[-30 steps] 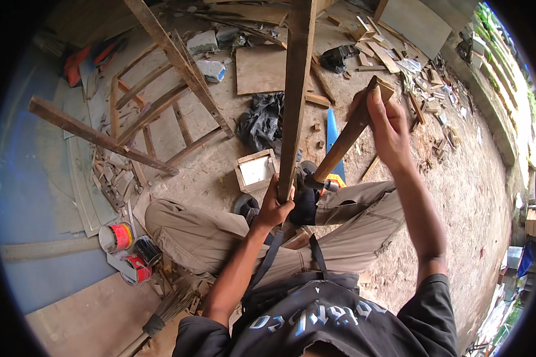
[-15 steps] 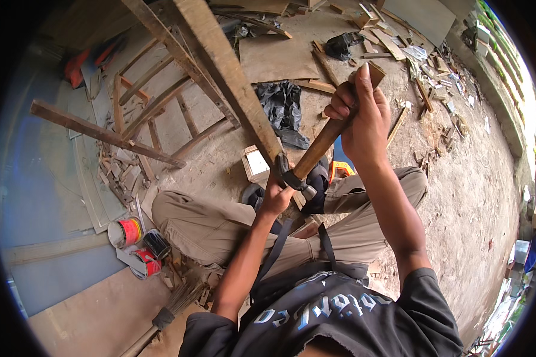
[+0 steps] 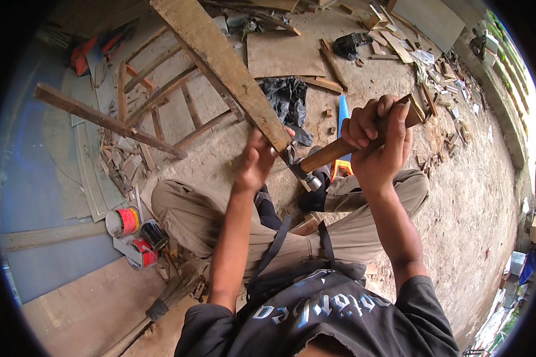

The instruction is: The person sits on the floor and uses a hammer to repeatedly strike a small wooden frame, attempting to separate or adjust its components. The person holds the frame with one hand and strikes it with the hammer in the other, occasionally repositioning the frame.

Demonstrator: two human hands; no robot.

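My right hand (image 3: 380,140) is closed around the wooden handle of a claw hammer (image 3: 321,157), which slants down to the left. The hammer's dark metal head, with its shiny striking face turned toward me, has its claw side against the near end of a long wooden board (image 3: 232,77). That board rises away to the upper left. My left hand (image 3: 257,159) grips it close to this end, fingertips showing on the far side. Whether the claw holds a nail cannot be seen. Below the hammer, a handsaw (image 3: 343,169) with blue blade and orange handle lies by my foot.
A wooden frame with slats (image 3: 155,107) stands at the left. Paint cans (image 3: 124,221) and a broom (image 3: 161,306) lie near my left knee. A black plastic bag (image 3: 284,104) and a flat panel (image 3: 292,53) lie ahead. Wood scraps (image 3: 393,44) litter the far right.
The hammer handle has swung down to the right with my right hand, lying flatter now. My left hand has shifted up and left, off the hammer head onto the board.
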